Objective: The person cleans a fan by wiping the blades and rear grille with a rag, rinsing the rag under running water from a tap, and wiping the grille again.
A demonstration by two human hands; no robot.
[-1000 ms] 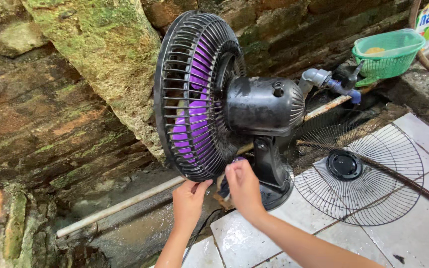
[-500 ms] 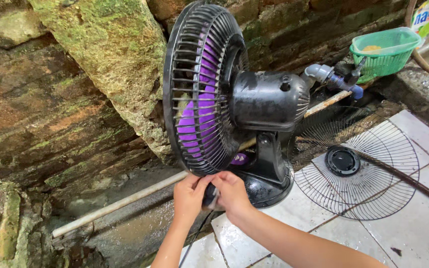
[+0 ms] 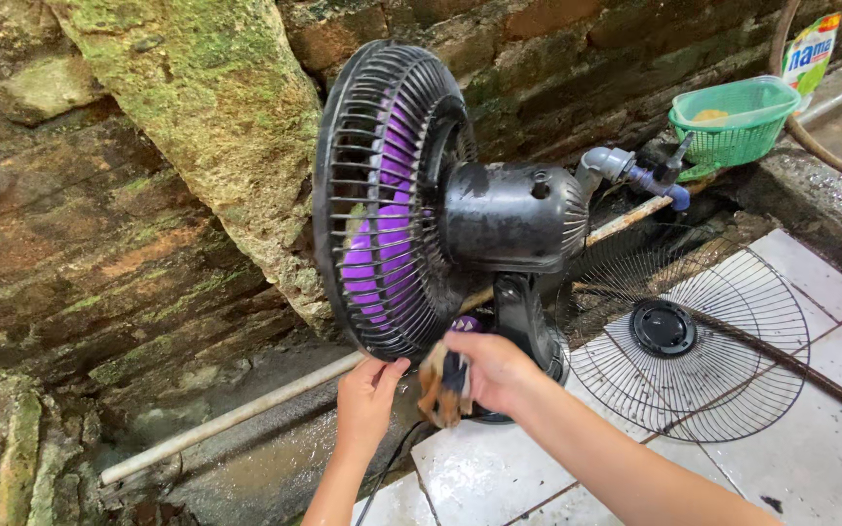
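Black wire fan guard (image 3: 382,205), its lower rim pinched above the left hand (image 3: 367,397), should stay steadied while the right hand (image 3: 494,370) grips a blurred brush (image 3: 443,385) below that rim.

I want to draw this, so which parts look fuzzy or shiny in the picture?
Head view: the right hand and the brownish thing it holds are smeared by motion blur; the left hand, at the lower rim of the black fan cage, looks sharper. Soft daylight, no hard shadows. The wet white tiles show a pale glare.
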